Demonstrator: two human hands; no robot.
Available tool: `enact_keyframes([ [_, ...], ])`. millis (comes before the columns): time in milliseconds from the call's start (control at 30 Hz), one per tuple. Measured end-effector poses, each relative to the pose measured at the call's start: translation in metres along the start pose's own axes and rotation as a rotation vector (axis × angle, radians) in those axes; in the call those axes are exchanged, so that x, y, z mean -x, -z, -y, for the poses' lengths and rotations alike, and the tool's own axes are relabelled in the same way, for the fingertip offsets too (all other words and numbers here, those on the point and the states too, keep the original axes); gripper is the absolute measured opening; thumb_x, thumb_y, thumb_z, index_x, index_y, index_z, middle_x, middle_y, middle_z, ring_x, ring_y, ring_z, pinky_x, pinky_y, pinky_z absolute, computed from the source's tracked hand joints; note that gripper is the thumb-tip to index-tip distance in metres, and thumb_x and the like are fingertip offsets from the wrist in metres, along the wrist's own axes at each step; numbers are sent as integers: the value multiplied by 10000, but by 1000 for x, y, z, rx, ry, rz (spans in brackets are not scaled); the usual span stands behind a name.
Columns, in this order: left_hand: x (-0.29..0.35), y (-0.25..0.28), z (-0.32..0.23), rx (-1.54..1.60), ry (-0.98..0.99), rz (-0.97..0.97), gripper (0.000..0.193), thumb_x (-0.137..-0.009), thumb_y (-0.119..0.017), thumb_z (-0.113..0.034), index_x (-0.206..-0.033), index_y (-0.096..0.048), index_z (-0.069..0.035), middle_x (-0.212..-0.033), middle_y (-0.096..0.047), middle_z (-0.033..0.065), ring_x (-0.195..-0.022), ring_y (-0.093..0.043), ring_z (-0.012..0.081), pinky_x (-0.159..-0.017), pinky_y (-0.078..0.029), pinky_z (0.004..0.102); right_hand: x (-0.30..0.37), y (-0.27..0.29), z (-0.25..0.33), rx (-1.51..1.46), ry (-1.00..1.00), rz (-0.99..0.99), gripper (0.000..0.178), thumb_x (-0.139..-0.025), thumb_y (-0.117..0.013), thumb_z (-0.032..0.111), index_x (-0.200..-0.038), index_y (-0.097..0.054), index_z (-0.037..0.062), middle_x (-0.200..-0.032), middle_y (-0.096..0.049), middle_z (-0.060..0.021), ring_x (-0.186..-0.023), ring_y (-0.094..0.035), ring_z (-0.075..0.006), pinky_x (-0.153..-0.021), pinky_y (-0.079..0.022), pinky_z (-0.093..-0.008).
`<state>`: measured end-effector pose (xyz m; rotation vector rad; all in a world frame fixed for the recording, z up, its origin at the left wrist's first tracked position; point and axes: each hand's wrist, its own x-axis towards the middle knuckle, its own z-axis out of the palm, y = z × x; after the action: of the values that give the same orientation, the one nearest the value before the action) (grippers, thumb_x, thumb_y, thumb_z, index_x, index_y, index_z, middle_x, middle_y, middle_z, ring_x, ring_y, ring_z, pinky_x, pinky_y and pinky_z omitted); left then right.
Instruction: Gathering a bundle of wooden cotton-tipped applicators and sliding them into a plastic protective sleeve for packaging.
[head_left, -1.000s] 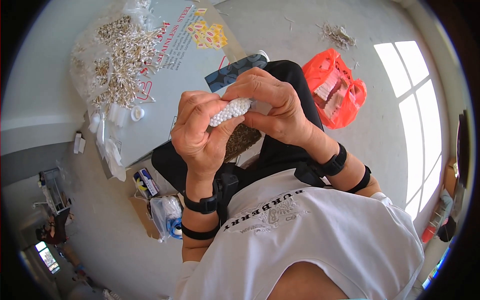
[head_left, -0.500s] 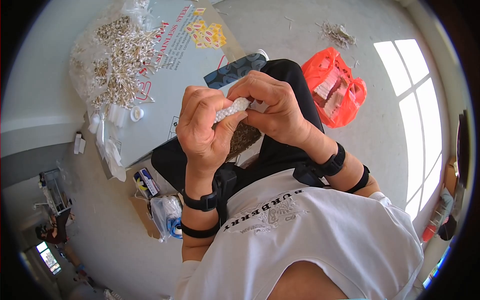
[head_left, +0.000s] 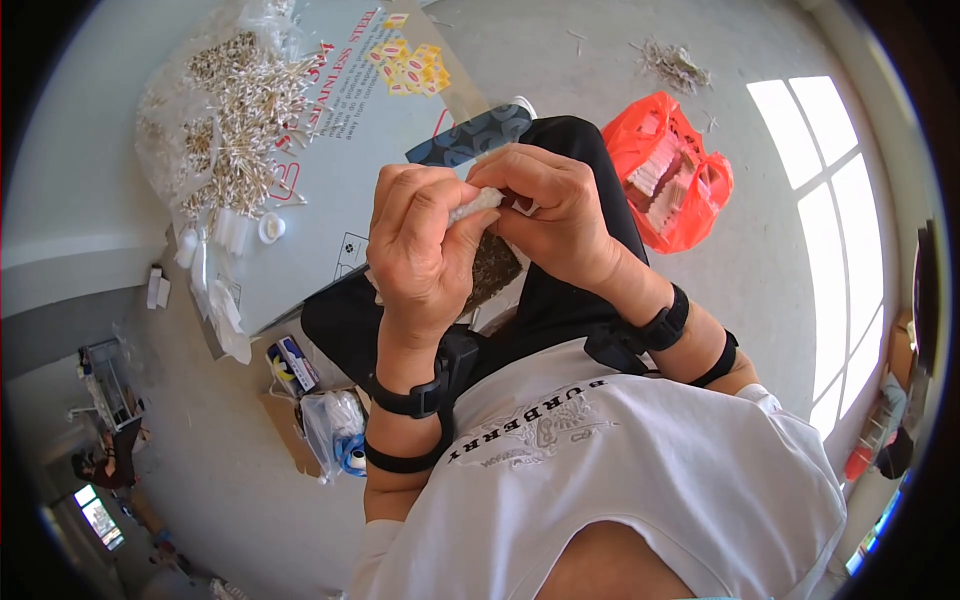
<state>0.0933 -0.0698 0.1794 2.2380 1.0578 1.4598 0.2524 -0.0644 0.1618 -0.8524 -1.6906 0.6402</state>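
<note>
My left hand [head_left: 415, 245] is closed around a small bundle of cotton swabs [head_left: 474, 206], its white, bumpy tips partly showing between thumb and fingers. Most of the bundle is hidden by the hand. At the bundle's right end, my right hand [head_left: 560, 205] is pinched together, with a small white edge [head_left: 526, 207] showing under its fingers. What exactly the right fingertips grip is too covered to make out. To the left, a heap of loose cotton swabs [head_left: 245, 120] spills from a clear plastic bag [head_left: 160, 135] on the grey table [head_left: 320, 215].
Yellow-and-white labels [head_left: 412, 70] lie on the table, and a dark patterned packet [head_left: 470, 137] is near its edge. A small white round container [head_left: 271, 228] stands below the swabs. On the floor at right, a red plastic bag [head_left: 690, 215] holds packed swabs. A cardboard box [head_left: 290, 430] is lower left.
My left hand has turned slightly and shifted a little right, covering more of the bundle. The right hand stays close beside it, with its fingers moved a little.
</note>
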Motion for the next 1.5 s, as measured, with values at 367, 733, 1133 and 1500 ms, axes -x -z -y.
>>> enact_keyframes([
  [367, -1, 21, 2, -34, 92, 87, 348, -658, -821, -44, -966, -664, -11, -952, -642, 92, -869, -598, 283, -765, -502, 358, -5, 11, 5, -163, -38, 83, 260, -723, -747, -35, -967, -671, 16, -882, -662, -77, -795, -653, -214, -672, -524, -311],
  [733, 0, 21, 2, -63, 82, 128, 316, -641, -799, 17, -917, -648, -14, -926, -632, 99, -834, -595, 288, -719, -502, 368, -6, 11, -4, 55, 148, 86, 270, -670, -727, -33, -924, -646, 12, -872, -648, -102, -820, -650, -306, -692, -534, -359],
  [1133, 33, -17, 58, 46, 287, 75, 245, -777, -749, 43, -988, -635, -4, -953, -633, 67, -807, -602, 165, -682, -504, 269, 9, -12, -59, 68, -75, 227, 275, -775, -690, -33, -1044, -654, 4, -914, -661, -124, -741, -647, -263, -655, -523, -315],
  [1500, 57, -40, 114, 60, 434, 150, 268, -737, -656, 125, -982, -625, 21, -948, -642, 98, -806, -654, 197, -712, -549, 290, 17, -29, -121, 120, -166, 306, 197, -778, -668, 40, -972, -658, 8, -877, -654, -137, -773, -652, -339, -655, -531, -400],
])
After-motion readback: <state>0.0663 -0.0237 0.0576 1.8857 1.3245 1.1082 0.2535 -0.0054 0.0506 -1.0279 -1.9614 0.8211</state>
